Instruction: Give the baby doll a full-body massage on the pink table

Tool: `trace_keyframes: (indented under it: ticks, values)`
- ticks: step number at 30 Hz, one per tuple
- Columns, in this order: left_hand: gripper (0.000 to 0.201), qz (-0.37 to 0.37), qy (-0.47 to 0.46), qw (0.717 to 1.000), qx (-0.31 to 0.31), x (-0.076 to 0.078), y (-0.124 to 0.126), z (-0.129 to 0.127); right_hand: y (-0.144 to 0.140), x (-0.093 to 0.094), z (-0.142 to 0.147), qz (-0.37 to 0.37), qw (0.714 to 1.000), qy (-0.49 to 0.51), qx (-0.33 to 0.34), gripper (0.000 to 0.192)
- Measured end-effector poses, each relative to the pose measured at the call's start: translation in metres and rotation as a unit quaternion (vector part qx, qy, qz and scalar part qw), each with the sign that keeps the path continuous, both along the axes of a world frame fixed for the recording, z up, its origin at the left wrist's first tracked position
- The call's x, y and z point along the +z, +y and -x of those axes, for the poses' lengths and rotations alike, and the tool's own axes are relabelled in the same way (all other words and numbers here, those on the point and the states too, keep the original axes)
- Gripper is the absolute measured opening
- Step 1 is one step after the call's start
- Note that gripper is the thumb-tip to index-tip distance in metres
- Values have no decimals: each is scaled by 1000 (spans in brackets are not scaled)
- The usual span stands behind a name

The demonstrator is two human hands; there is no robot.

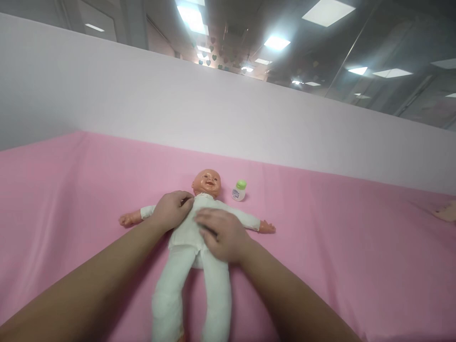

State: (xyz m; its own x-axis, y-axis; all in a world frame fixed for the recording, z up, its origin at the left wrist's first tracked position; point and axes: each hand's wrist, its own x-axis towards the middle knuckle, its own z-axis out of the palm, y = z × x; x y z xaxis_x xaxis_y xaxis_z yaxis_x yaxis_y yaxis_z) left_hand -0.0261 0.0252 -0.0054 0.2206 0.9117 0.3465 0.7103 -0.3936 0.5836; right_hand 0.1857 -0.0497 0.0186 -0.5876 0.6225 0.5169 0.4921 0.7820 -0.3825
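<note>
A baby doll (206, 182) in a white outfit (185, 237) lies on its back on a pink sheet (338, 228), head away from me, arms spread. My left hand (173, 209) rests on the doll's upper chest near its shoulder, fingers curled on the white cloth. Flat on the belly lies my right hand (223, 232), palm down with the fingers together. A small white bottle with a green cap (239, 190) stands beside the doll's head, to the right, apart from both hands.
A pale wall panel (213, 109) rises behind the pink surface. At the far right edge another doll's or person's limb (447, 212) lies on the sheet. Ceiling lights and glass partitions show above.
</note>
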Motion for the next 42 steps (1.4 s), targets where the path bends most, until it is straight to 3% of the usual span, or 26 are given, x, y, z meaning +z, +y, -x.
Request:
trace_keyframes:
  ticks: [3,6,9,12,17,22,24,27,29,31,33,35,38,42]
  values:
    - [33,15,13,1000,4,1,3,0,-28,7,18,20,990,-35,136,42]
    - [34,18,18,1000,4,1,4,-1,-39,11,24,56,980,-109,158,55]
    - [35,27,4,1000,0,-1,4,-1,-26,13,17,91,976,-171,100,69]
    - [35,27,0,1000,-9,-3,4,-1,-1,13,2,110,974,-190,47,64]
    - [36,18,10,1000,-18,-2,3,-4,32,0,-19,121,983,-135,-16,53]
    - [36,14,32,999,-17,0,1,-6,41,-10,-30,127,983,-53,-122,44]
    - [36,11,47,999,9,4,-2,-6,43,-9,-35,146,969,-64,-187,41]
    - [36,-19,46,998,29,14,-15,-9,47,-5,-41,189,919,-147,-313,44]
    - [34,-47,10,998,-32,23,-32,-14,50,-5,-42,203,887,-193,-368,48]
    - [30,-49,-24,984,-171,32,-54,-22,52,-6,-42,201,877,-214,-379,48]
    - [30,-50,-38,946,-318,38,-75,-32,53,-8,-41,193,877,-222,-379,46]
    - [35,-50,-40,913,-403,40,-88,-41,54,-9,-41,189,878,-222,-379,45]
    - [39,-32,15,908,-418,37,-86,-46,53,-8,-45,198,886,-202,-366,43]
    - [45,-14,87,936,-342,25,-58,-37,54,-7,-51,227,896,-155,-348,38]
